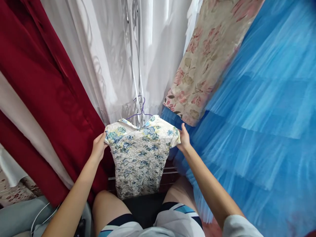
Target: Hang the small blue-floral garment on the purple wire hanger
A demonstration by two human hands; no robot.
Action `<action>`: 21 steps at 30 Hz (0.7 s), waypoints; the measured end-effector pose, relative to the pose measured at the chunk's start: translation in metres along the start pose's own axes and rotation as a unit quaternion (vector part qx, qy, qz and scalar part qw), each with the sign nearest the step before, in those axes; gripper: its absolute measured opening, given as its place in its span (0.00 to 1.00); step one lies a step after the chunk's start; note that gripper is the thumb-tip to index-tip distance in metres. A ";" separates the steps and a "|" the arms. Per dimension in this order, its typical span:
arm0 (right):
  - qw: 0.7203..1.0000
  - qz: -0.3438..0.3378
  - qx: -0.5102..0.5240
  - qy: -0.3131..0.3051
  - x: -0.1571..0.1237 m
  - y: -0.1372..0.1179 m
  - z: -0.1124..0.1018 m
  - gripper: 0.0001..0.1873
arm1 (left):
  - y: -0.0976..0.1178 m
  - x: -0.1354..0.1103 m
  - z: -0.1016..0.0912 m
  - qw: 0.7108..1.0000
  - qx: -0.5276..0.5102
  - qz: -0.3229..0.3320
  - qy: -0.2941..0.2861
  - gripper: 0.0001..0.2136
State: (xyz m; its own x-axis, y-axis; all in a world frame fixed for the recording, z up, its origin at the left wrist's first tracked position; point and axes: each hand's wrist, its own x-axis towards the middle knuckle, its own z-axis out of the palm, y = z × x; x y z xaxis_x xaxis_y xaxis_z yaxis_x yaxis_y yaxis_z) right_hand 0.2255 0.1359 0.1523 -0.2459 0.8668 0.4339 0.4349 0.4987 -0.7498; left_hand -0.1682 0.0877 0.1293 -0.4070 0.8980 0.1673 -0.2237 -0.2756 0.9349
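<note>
A short-sleeved floral blouse [140,154], white with blue, green and yellow flowers, hangs in front of me on a thin purple hanger [142,107]. Its body looks crinkled and more densely patterned than the shoulders. My left hand [99,146] pinches the end of one sleeve, while my right hand [184,138] grips the other sleeve's end with the thumb pointing up. Between them the blouse is spread out, its collar open at the top. Silvery ribbons [135,59] come down to the hanger's hook.
Dark red cloth [49,82] hangs at the left, white curtains [106,49] behind. On the right are a cream pink-flowered fabric [197,65] and a tiered blue tulle skirt [266,131]. A grey item with a white cable [37,215] lies at lower left.
</note>
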 end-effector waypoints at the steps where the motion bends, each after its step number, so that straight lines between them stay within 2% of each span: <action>1: 0.999 0.018 0.048 0.014 -0.007 0.000 -0.007 0.33 | 0.002 -0.004 0.000 1.000 -0.012 0.006 0.002 0.19; 3: 0.986 0.064 0.148 0.038 -0.019 -0.005 -0.018 0.35 | 0.008 -0.009 0.006 0.999 -0.046 0.021 0.006 0.17; 5: 0.975 0.093 0.196 0.037 -0.026 -0.018 -0.025 0.30 | 0.018 -0.013 0.017 0.995 -0.085 0.043 -0.002 0.15; 7: 0.974 0.095 0.201 0.028 -0.026 -0.033 -0.030 0.24 | 0.033 -0.016 0.031 0.990 -0.116 0.075 -0.036 0.15; 9: 0.974 0.087 0.204 0.050 -0.020 -0.046 -0.034 0.20 | 0.051 -0.019 0.044 0.982 -0.120 0.114 -0.089 0.16; 12: 0.963 0.088 0.229 0.114 -0.016 -0.056 -0.044 0.17 | 0.075 -0.022 0.061 0.973 -0.062 0.172 -0.144 0.22; 14: 0.955 0.090 0.244 0.140 -0.025 -0.059 -0.050 0.16 | 0.085 -0.024 0.069 0.961 0.042 0.245 -0.118 0.29; 15: 0.954 0.091 0.247 0.145 -0.034 -0.061 -0.052 0.15 | 0.087 -0.025 0.072 0.944 0.115 0.296 -0.088 0.35; 17: 0.955 0.096 0.242 0.142 -0.064 -0.069 -0.053 0.14 | 0.083 -0.029 0.078 0.876 0.269 0.398 -0.043 0.43; 19: 0.954 0.118 0.255 0.107 -0.104 -0.080 -0.047 0.14 | 0.068 -0.036 0.085 0.801 0.379 0.458 -0.067 0.45; 20: 0.954 0.115 0.268 0.073 -0.125 -0.087 -0.042 0.14 | 0.058 -0.039 0.088 0.781 0.405 0.466 -0.093 0.43; 21: 0.954 0.101 0.281 0.014 -0.145 -0.095 -0.035 0.14 | 0.046 -0.043 0.092 0.777 0.416 0.458 -0.117 0.40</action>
State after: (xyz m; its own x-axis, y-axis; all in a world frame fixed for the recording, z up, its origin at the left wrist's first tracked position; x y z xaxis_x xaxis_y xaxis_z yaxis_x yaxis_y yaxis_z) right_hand 0.2504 -0.0375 0.1784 -0.1788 0.9489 0.2601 -0.0641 0.2526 -0.9654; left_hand -0.0794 0.0682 0.1941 0.1348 0.5212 0.8427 0.7545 -0.6053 0.2537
